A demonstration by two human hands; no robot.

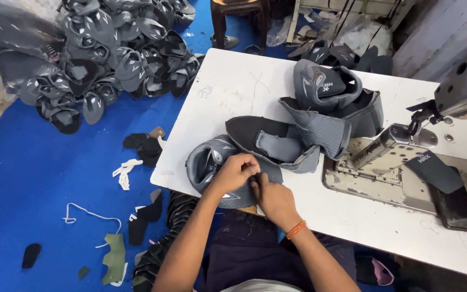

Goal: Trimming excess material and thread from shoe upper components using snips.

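Head view: you look down on a white sewing table (233, 92) over a blue floor (39, 178).
Far-left pile: grey shoe uppers (120, 48) heaped on the floor, well apart from your hands.
Machine: the sewing machine (460, 86) stands at the right, with its metal bed plate (374, 173) below it.
Table stack: more grey uppers (325, 103) lie in the middle, just beyond your work.
Piece in hand: a grey shoe upper (212, 162) at the near table edge.
Left hand: your left hand (234, 172) is clenched on the upper's edge.
Right hand: your right hand (273, 199) pinches the same edge, touching the left.
Wrist: an orange band (296, 229).
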